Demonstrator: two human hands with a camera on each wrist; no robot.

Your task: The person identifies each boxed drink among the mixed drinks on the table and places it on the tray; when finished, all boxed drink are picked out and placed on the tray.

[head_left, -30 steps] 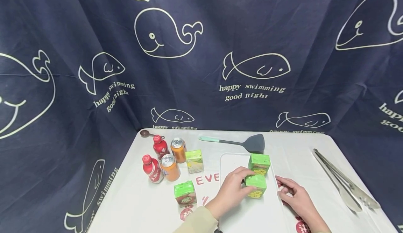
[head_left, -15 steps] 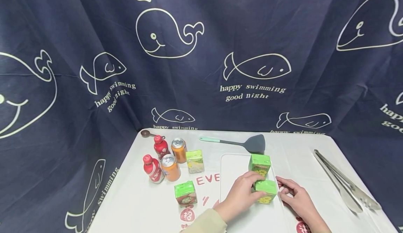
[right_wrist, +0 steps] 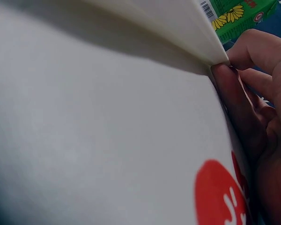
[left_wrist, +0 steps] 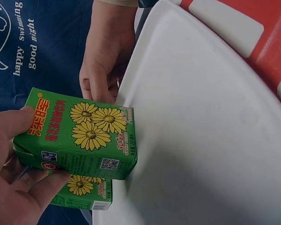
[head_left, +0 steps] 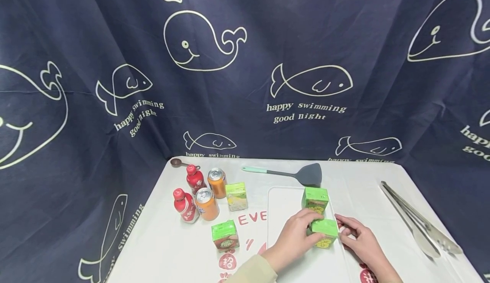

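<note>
My left hand (head_left: 294, 235) grips a green drink carton with yellow flowers (head_left: 325, 233) between thumb and fingers, over the right side of a white tray (head_left: 282, 200). A second green carton (head_left: 316, 196) stands just behind it at the tray's far right. In the left wrist view the held carton (left_wrist: 86, 136) partly covers the other one (left_wrist: 79, 187). My right hand (head_left: 361, 238) is at the tray's right edge; in the right wrist view its thumb and finger pinch the tray's rim (right_wrist: 215, 49).
Left of the tray stand a brown-and-green carton (head_left: 225, 235), a yellow-green carton (head_left: 237, 196), two orange cans (head_left: 207, 204) and two red bottles (head_left: 186, 206). A spatula (head_left: 308, 174) and a brown spoon (head_left: 176, 162) lie at the back. Metal tongs (head_left: 413, 219) lie at right.
My left hand has moved the held carton right and slightly toward me, closer to the tray's right edge; over the last half second it stays there. The right hand keeps its place.
</note>
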